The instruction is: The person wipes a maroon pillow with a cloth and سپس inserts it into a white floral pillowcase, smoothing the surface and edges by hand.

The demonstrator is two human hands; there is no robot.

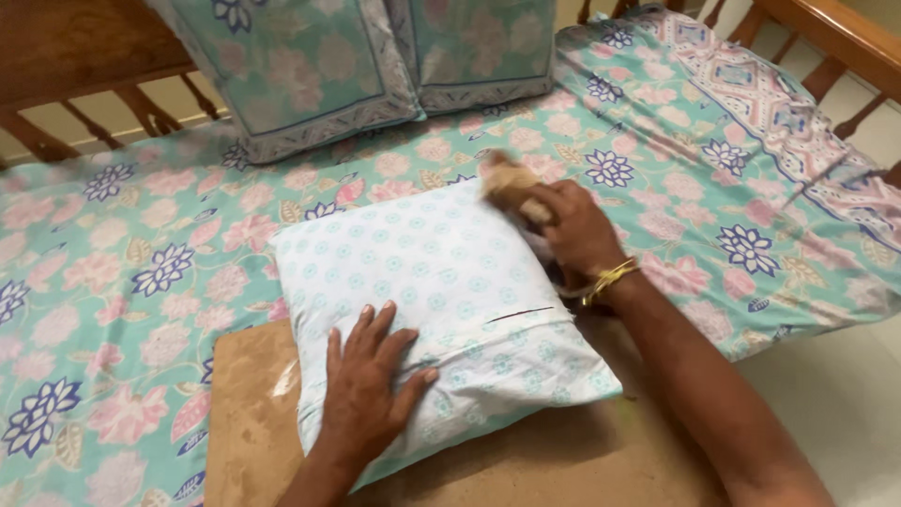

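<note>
A white pillow [441, 282] in a cover with a pale teal dot pattern lies across a brown board [246, 404] and the bed. My left hand [368, 383] presses flat on the near end of the pillow, fingers spread. My right hand [571, 225], with a gold bangle on the wrist, grips the pillow's far right corner, where a tan, blurred bit of stuffing or cloth [507, 178] shows at the cover's edge. A dark slit in the cover [519, 314] runs near my right wrist.
The bed has a teal sheet with pink and blue flowers [141, 244]. Two matching pillows [310, 66] lean at the head, against a wooden headboard [66, 56]. A wooden rail [835, 38] borders the right side, with pale floor [835, 376] beyond.
</note>
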